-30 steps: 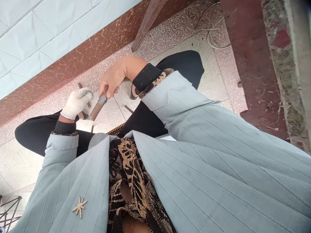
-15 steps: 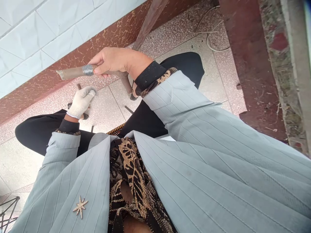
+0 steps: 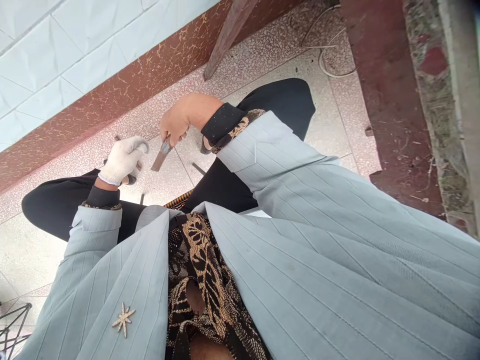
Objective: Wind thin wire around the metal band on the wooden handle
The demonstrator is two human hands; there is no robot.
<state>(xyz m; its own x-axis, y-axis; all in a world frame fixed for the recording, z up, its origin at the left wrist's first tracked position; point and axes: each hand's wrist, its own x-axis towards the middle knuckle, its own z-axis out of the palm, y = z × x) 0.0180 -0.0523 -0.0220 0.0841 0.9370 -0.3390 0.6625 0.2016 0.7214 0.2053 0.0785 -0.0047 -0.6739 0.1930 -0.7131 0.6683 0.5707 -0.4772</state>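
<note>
My right hand [image 3: 177, 120], bare, is wrapped round a brown wooden stick [image 3: 159, 161] bound with silvery wire. The stick's end points down and to the left; the rest is hidden behind my fingers and wrist. To its left, my left hand [image 3: 123, 159] wears a white knitted glove with grey fingertips. Its fingers are curled in, and whatever they hold, if anything, is hidden. The two hands are apart, low over the floor between my bent knees. A thin brown rod [image 3: 117, 137] shows just beyond the gloved hand.
A wall with white tiles [image 3: 37, 75] and a red-brown skirting [image 3: 123, 75] runs along the far left. A wooden leg [image 3: 228, 37] stands against it. On the right are a dark red board [image 3: 386, 100] and a pale cable [image 3: 326, 70]. Speckled floor tiles [image 3: 333, 135] lie below.
My right hand has come down and turned, swinging the wire-bound end of the stick from pointing left to pointing down toward me. My gloved left hand has shifted slightly, its fingers curling.
</note>
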